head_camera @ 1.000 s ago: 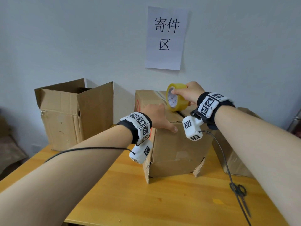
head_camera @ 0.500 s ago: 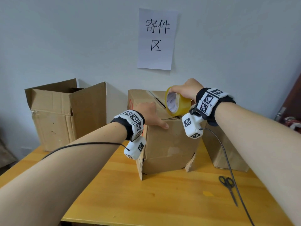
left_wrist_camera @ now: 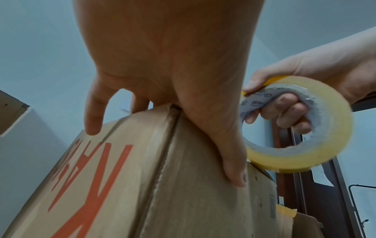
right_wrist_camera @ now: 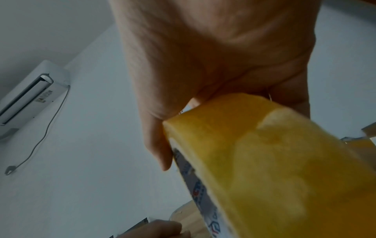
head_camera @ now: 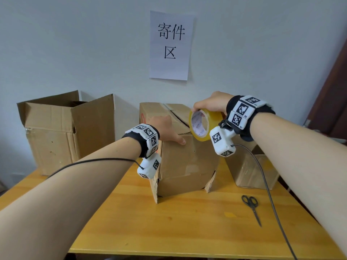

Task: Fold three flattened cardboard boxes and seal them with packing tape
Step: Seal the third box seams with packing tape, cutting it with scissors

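Observation:
A folded cardboard box [head_camera: 187, 162] stands mid-table with its top flaps closed and its bottom flaps splayed on the wood. My left hand [head_camera: 165, 130] lies flat on its top near the front edge, thumb [left_wrist_camera: 234, 169] pressed down over the front face. My right hand [head_camera: 212, 104] grips a roll of yellowish packing tape [head_camera: 201, 126] with fingers through its core [left_wrist_camera: 284, 111], at the box's top front edge by the seam. An open-topped box [head_camera: 62, 132] stands at the left, and a third box [head_camera: 251, 169] sits behind my right forearm.
Black scissors [head_camera: 251, 207] lie on the wooden table [head_camera: 178, 228] at the right front. A paper sign [head_camera: 170, 45] hangs on the wall behind. Cables run from both wrist cameras across the table. A dark door edge [head_camera: 334, 91] is at the far right.
My right hand has drawn the tape roll toward me along the box top, from the far part of the seam to the front edge. My left hand has stayed pressed on the box.

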